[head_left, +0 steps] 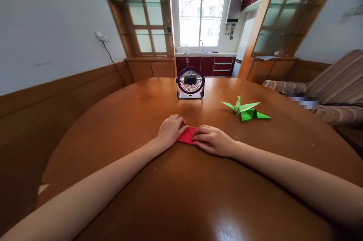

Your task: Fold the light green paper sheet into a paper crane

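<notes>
Early fold stage, I judge: my left hand [170, 130] and right hand [212, 140] press a small flat red paper [187, 135] onto the surface [119, 127] mid-table, fingers curled down on it, not pinching. A finished green paper crane [245, 109] sits off right, a small fan [190, 83] behind. Both hands cover most of the paper, so I can't read its creases or shape.

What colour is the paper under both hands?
Red paper, flat beneath the left hand and right hand; head view.
</notes>
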Demonstrator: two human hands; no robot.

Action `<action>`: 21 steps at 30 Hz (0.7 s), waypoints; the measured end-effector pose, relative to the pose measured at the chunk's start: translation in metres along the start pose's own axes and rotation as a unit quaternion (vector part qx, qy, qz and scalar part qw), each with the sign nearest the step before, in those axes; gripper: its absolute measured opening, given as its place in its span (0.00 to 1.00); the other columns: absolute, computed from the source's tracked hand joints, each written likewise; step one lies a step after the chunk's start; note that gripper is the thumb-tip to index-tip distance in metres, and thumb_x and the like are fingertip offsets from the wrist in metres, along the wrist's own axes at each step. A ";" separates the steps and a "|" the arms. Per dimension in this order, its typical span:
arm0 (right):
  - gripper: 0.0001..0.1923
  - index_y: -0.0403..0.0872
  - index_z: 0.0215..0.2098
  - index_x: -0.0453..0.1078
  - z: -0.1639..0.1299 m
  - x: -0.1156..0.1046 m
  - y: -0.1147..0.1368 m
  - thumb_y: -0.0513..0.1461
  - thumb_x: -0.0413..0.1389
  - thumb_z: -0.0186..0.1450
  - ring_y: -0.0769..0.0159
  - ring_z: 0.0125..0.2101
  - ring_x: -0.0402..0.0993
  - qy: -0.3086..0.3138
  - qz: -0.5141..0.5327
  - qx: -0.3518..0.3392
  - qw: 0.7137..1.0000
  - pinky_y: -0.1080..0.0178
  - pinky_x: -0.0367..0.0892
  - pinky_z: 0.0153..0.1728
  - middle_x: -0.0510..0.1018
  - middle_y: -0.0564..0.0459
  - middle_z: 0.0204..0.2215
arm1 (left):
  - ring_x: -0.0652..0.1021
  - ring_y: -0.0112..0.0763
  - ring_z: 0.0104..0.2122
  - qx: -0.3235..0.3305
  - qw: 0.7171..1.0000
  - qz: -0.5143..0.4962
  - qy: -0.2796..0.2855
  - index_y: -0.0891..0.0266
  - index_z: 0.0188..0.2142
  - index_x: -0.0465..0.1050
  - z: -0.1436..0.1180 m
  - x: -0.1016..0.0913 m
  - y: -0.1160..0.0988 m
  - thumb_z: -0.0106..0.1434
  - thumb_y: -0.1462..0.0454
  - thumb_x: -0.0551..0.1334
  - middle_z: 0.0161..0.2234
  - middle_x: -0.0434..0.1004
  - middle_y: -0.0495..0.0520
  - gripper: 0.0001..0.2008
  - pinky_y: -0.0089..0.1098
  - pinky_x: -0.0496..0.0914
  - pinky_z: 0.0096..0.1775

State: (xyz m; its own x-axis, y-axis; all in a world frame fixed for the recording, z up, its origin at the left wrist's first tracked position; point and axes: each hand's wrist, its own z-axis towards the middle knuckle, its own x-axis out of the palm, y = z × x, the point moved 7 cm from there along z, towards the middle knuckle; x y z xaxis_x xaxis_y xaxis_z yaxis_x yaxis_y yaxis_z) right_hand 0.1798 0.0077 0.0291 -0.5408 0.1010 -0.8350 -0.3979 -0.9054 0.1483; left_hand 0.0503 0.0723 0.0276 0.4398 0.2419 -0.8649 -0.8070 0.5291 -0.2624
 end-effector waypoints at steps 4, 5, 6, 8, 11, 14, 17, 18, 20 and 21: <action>0.11 0.45 0.39 0.75 0.000 0.000 0.003 0.38 0.50 0.69 0.63 0.37 0.72 0.003 -0.005 -0.016 1.000 0.59 0.70 0.39 0.76 0.45 0.36 | 0.72 0.41 0.51 0.137 0.990 0.027 0.000 0.60 0.47 0.74 -0.001 0.001 -0.016 0.66 0.64 0.58 0.52 0.72 0.59 0.12 0.42 0.65 0.52; 0.12 0.45 0.39 0.75 -0.001 0.001 0.003 0.38 0.50 0.69 0.63 0.37 0.72 0.005 -0.005 -0.020 1.000 0.59 0.70 0.40 0.77 0.45 0.36 | 0.71 0.40 0.54 0.176 0.984 0.014 0.027 0.59 0.46 0.75 -0.002 0.005 -0.019 0.66 0.64 0.57 0.54 0.71 0.58 0.12 0.43 0.64 0.54; 0.12 0.45 0.39 0.75 -0.001 0.001 0.004 0.38 0.49 0.69 0.62 0.37 0.72 0.008 -0.007 -0.024 1.000 0.59 0.70 0.40 0.77 0.45 0.36 | 0.70 0.39 0.55 0.203 0.977 -0.005 0.060 0.59 0.46 0.75 -0.003 0.011 -0.020 0.67 0.64 0.56 0.55 0.71 0.58 0.12 0.42 0.62 0.56; 0.12 0.45 0.40 0.75 -0.002 0.001 0.005 0.38 0.49 0.69 0.62 0.37 0.72 0.014 -0.014 -0.034 0.999 0.59 0.70 0.42 0.77 0.46 0.36 | 0.69 0.36 0.57 0.213 0.968 -0.047 0.125 0.59 0.50 0.74 -0.006 0.020 -0.018 0.68 0.63 0.53 0.57 0.70 0.57 0.15 0.39 0.61 0.58; 0.13 0.45 0.42 0.74 -0.002 0.002 0.008 0.38 0.47 0.69 0.62 0.38 0.73 0.028 -0.031 -0.056 0.998 0.58 0.70 0.44 0.78 0.46 0.36 | 0.64 0.33 0.61 0.174 0.966 -0.073 0.178 0.61 0.59 0.64 -0.012 0.026 -0.012 0.70 0.61 0.48 0.62 0.61 0.58 0.20 0.36 0.57 0.61; 0.14 0.45 0.44 0.73 -0.002 0.003 0.011 0.37 0.46 0.69 0.62 0.39 0.72 0.048 -0.050 -0.082 0.994 0.58 0.69 0.44 0.78 0.47 0.37 | 0.53 0.33 0.65 0.173 0.960 -0.046 0.216 0.67 0.65 0.52 -0.022 0.027 -0.015 0.72 0.57 0.44 0.66 0.50 0.61 0.26 0.37 0.47 0.64; 0.15 0.44 0.46 0.73 -0.002 0.002 0.013 0.36 0.46 0.69 0.62 0.39 0.72 0.063 -0.060 -0.100 0.991 0.58 0.68 0.44 0.78 0.46 0.37 | 0.45 0.33 0.67 0.181 0.955 -0.009 0.237 0.68 0.67 0.44 -0.028 0.027 -0.018 0.72 0.54 0.41 0.67 0.41 0.61 0.29 0.39 0.39 0.65; 0.15 0.43 0.46 0.73 -0.003 0.002 0.014 0.36 0.46 0.69 0.62 0.39 0.72 0.067 -0.060 -0.105 0.990 0.58 0.68 0.44 0.78 0.46 0.37 | 0.44 0.32 0.67 0.180 0.953 -0.001 0.243 0.68 0.67 0.42 -0.029 0.028 -0.017 0.72 0.54 0.40 0.67 0.40 0.60 0.30 0.39 0.38 0.65; 0.15 0.42 0.46 0.73 -0.005 0.002 0.015 0.36 0.46 0.68 0.61 0.38 0.71 0.073 -0.059 -0.115 0.989 0.58 0.69 0.43 0.78 0.45 0.37 | 0.43 0.31 0.67 0.179 0.951 0.010 0.253 0.67 0.67 0.40 -0.029 0.029 -0.015 0.72 0.54 0.38 0.68 0.39 0.59 0.29 0.38 0.37 0.64; 0.15 0.42 0.46 0.73 -0.006 0.002 0.015 0.36 0.46 0.68 0.61 0.37 0.71 0.075 -0.055 -0.119 0.989 0.58 0.69 0.43 0.78 0.45 0.37 | 0.43 0.30 0.67 0.178 0.950 0.013 0.256 0.66 0.67 0.40 -0.029 0.030 -0.014 0.72 0.54 0.37 0.68 0.38 0.58 0.29 0.38 0.36 0.64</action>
State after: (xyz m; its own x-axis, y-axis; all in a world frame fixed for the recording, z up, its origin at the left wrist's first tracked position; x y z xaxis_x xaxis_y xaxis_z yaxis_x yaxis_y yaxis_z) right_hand 0.1766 -0.0084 0.0263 -0.3814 0.1587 -0.9107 -0.2532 -0.9654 -0.0622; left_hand 0.0634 0.0482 -0.0075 0.0995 -0.1201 -0.9878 -0.5898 0.7924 -0.1557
